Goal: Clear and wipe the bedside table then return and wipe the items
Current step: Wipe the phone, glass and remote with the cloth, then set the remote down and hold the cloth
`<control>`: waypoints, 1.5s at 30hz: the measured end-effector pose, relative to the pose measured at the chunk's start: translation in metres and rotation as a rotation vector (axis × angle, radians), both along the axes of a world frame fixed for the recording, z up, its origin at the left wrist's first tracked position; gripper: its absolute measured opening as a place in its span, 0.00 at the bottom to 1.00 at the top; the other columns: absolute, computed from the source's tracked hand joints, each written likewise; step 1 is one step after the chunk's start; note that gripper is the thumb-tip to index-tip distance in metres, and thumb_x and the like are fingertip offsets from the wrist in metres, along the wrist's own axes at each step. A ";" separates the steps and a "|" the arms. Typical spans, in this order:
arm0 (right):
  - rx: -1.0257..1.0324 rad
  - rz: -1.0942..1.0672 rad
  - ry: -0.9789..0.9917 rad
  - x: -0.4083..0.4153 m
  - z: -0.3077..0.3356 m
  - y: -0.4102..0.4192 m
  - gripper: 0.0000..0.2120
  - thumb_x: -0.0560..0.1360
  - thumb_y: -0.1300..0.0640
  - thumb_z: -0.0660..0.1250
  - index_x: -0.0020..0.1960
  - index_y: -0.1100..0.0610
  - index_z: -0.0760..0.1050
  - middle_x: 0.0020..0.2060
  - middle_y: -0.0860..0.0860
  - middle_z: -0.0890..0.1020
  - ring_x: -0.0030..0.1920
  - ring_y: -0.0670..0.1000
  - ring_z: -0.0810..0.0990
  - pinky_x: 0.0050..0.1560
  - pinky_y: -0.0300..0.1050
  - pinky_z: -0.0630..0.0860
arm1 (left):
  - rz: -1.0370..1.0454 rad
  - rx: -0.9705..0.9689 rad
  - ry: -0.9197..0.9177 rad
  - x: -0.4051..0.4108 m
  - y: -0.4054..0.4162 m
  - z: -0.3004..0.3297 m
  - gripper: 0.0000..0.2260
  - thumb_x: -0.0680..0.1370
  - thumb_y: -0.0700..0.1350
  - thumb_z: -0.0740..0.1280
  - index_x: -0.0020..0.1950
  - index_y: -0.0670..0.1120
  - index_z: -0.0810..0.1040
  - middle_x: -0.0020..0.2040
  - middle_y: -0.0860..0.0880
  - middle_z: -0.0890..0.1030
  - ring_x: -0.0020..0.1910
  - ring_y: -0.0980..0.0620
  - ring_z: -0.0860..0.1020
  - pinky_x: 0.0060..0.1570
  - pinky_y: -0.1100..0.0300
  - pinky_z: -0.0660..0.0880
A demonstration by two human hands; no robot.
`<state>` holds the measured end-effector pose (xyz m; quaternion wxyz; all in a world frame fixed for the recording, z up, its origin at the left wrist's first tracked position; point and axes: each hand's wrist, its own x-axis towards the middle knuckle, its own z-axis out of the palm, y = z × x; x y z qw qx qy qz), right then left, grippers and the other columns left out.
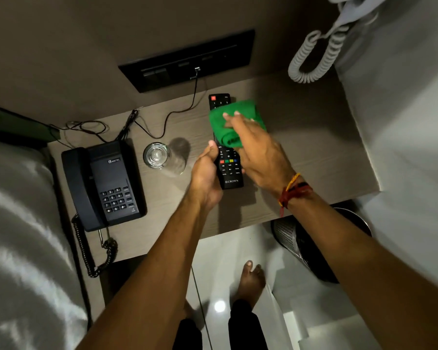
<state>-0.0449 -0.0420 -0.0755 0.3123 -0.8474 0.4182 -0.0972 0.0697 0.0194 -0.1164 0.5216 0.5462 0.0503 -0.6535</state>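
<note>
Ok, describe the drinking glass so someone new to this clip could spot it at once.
Start at the bedside table beside the bed. Between the black telephone and the remote control held in the left hand stands the drinking glass. It is the only clear, round thing there.

dim room, taupe wall (pixel 86 46), glossy white floor (pixel 238 248)

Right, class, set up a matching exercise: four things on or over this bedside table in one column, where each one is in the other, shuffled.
Things:
1. telephone
2. drinking glass
3. TV remote
4. green cloth

Places:
A. pressed on the remote under the right hand
B. held in the left hand
C. at the table's left end, beside the bed
D. standing between telephone and remote

Pairs: 1-C, 2-D, 3-B, 4-A
</note>
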 end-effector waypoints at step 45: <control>0.854 -1.435 -1.053 -0.104 -0.001 0.050 0.06 0.80 0.59 0.66 0.54 0.50 0.76 0.53 0.52 0.83 0.56 0.58 0.82 0.56 0.71 0.78 | -0.308 0.372 -0.895 -0.031 -0.006 -0.019 0.20 0.86 0.53 0.56 0.61 0.38 0.78 0.53 0.41 0.81 0.51 0.44 0.79 0.51 0.49 0.78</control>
